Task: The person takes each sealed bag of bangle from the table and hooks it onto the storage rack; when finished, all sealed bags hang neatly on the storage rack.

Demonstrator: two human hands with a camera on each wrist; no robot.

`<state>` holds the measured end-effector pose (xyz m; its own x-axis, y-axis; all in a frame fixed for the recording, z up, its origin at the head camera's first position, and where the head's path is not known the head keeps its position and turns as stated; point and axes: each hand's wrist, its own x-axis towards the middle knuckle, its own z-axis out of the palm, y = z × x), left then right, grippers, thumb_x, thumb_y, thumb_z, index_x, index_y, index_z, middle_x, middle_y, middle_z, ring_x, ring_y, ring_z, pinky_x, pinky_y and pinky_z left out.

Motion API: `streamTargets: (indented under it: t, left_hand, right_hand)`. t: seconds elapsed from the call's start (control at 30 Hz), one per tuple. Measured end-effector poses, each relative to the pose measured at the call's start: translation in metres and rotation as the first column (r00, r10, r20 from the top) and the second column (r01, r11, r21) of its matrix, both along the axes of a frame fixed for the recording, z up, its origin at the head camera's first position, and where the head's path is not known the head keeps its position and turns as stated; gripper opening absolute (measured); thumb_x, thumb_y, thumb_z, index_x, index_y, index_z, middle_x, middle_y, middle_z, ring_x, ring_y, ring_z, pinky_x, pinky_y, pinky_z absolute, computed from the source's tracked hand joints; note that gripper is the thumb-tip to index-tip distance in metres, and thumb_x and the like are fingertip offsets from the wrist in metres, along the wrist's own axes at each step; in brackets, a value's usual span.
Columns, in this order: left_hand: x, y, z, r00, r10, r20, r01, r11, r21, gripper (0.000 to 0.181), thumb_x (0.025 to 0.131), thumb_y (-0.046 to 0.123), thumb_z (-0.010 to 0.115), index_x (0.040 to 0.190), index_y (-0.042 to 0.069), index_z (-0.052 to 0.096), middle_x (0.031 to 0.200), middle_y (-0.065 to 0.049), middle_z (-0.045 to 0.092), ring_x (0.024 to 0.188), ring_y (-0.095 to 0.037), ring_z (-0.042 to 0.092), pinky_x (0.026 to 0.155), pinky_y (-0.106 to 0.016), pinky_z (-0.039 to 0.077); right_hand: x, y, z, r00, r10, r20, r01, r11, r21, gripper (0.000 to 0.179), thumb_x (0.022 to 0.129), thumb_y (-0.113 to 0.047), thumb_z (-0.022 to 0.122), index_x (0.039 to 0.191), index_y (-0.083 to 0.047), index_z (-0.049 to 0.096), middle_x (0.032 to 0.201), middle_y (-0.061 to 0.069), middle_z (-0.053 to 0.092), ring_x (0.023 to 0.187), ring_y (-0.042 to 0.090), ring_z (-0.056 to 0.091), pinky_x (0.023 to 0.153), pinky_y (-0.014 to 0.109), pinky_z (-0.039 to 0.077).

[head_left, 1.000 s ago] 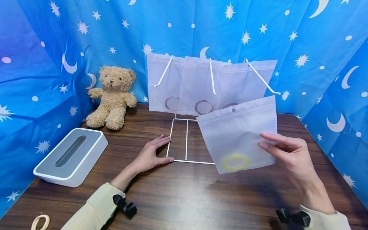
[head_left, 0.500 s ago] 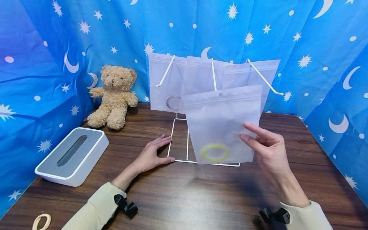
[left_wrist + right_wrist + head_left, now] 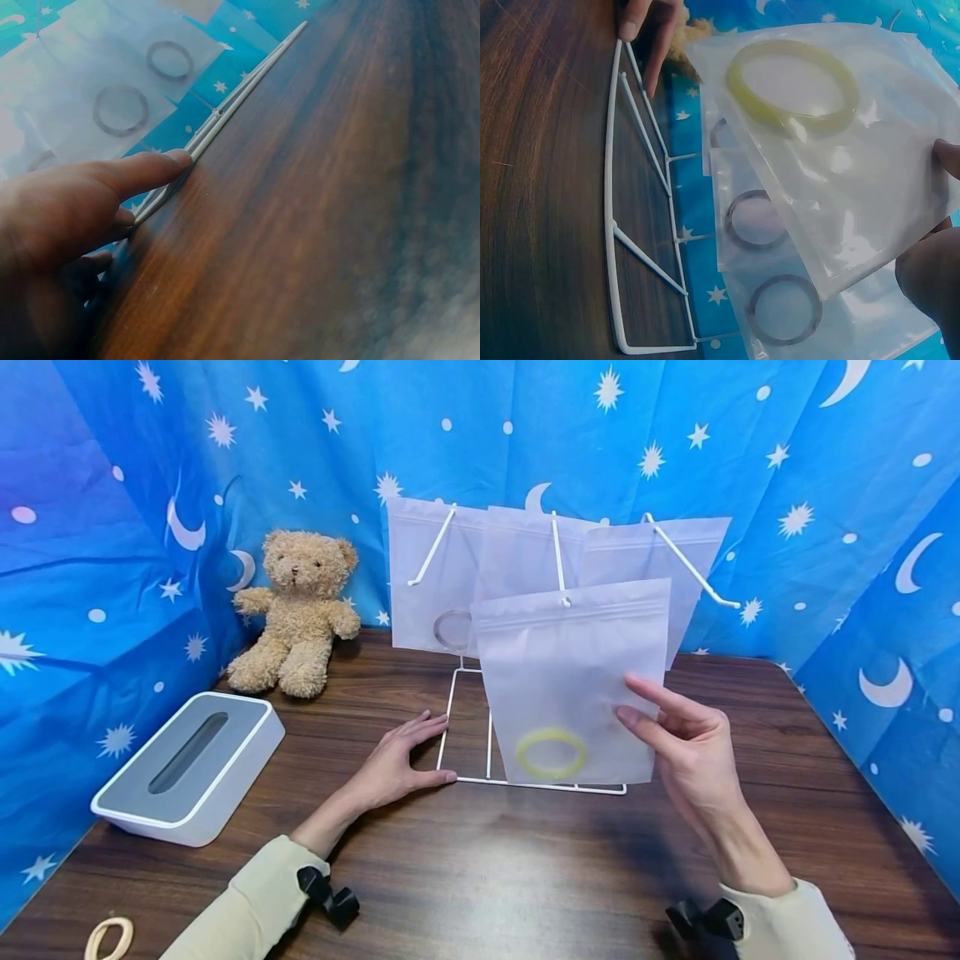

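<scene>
My right hand [image 3: 686, 739] pinches a frosted zip bag [image 3: 577, 668] by its right side, thumb in front. A yellow bangle [image 3: 814, 121] lies at the bag's bottom. At the bag's top hole sits the tip of the rack's middle hook [image 3: 557, 552]; I cannot tell whether it passes through. My left hand [image 3: 386, 768] rests on the front-left corner of the white wire rack [image 3: 440, 747], thumb on the front rod and fingers along the side. Behind the held bag hang 3 similar bags [image 3: 431, 593], with dark bangles [image 3: 786, 341] visible inside.
The rack's left hook [image 3: 431, 545] and right hook [image 3: 690, 560] jut forward. A teddy bear [image 3: 292, 610] sits at the back left. Nearer, a white-and-grey tissue box [image 3: 217, 747] stands on the wooden table [image 3: 480, 877]. A cream loop [image 3: 127, 935] lies front left.
My right hand has carried the bag left and upward, from right of the rack to the middle hook's tip. My left hand has stayed on the rack's corner.
</scene>
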<state>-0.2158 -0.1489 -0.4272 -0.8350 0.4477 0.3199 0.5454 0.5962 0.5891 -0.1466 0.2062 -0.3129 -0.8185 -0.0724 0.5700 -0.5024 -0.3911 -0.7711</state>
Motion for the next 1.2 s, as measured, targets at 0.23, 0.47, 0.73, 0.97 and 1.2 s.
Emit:
streamTargets:
  t: [0.23, 0.47, 0.73, 0.97, 1.2]
  left_hand:
    - [-0.001, 0.0, 0.001, 1.0, 0.001, 0.001, -0.001, 1.0, -0.004, 0.08, 0.078, 0.046, 0.08, 0.142, 0.008, 0.052, 0.148, -0.007, 0.046, 0.142, -0.028, 0.03, 0.11, -0.058, 0.021]
    - [-0.001, 0.0, 0.001, 1.0, 0.003, 0.002, -0.003, 1.0, -0.012, 0.08, 0.078, 0.047, 0.08, 0.142, 0.007, 0.052, 0.148, -0.007, 0.046, 0.142, -0.028, 0.031, 0.11, -0.057, 0.021]
    - [0.0, 0.0, 0.001, 1.0, 0.0, 0.001, 0.0, 1.0, -0.011, 0.081, 0.078, 0.048, 0.08, 0.142, 0.007, 0.052, 0.148, -0.008, 0.046, 0.142, -0.028, 0.031, 0.111, -0.056, 0.021]
    - [0.0, 0.0, 0.001, 1.0, 0.003, -0.002, -0.003, 1.0, -0.013, 0.081, 0.078, 0.05, 0.079, 0.142, 0.008, 0.052, 0.148, -0.007, 0.046, 0.142, -0.028, 0.031, 0.11, -0.057, 0.022]
    - [-0.001, 0.0, -0.001, 1.0, 0.005, -0.005, -0.005, 1.0, -0.011, 0.081, 0.078, 0.051, 0.079, 0.142, 0.009, 0.052, 0.148, -0.007, 0.046, 0.142, -0.027, 0.031, 0.11, -0.058, 0.022]
  right_hand:
    - [-0.007, -0.002, -0.003, 1.0, -0.022, 0.017, 0.022, 1.0, 0.009, 0.043, 0.083, 0.027, 0.057, 0.126, 0.019, 0.053, 0.061, 0.018, 0.054, 0.057, 0.013, 0.051, 0.077, 0.025, 0.054]
    - [-0.026, -0.009, -0.008, 0.996, -0.044, 0.074, 0.044, 0.999, -0.002, 0.045, 0.085, 0.021, 0.061, 0.128, 0.012, 0.057, 0.11, 0.02, 0.069, 0.108, 0.021, 0.061, 0.085, 0.029, 0.052]
    - [-0.065, -0.018, -0.007, 0.983, -0.103, 0.149, 0.114, 0.991, -0.068, 0.046, 0.083, 0.016, 0.067, 0.127, 0.006, 0.062, 0.109, 0.014, 0.07, 0.097, 0.016, 0.061, 0.088, 0.025, 0.049]
    - [-0.096, -0.024, -0.001, 0.981, -0.121, 0.152, 0.133, 0.989, -0.072, 0.046, 0.083, 0.017, 0.067, 0.126, 0.0, 0.065, 0.124, 0.013, 0.065, 0.108, 0.019, 0.06, 0.089, 0.026, 0.048]
    - [-0.114, -0.026, 0.001, 0.977, -0.127, 0.17, 0.147, 0.982, -0.115, 0.046, 0.082, 0.018, 0.068, 0.124, 0.0, 0.067, 0.123, 0.013, 0.066, 0.106, 0.019, 0.062, 0.087, 0.025, 0.048]
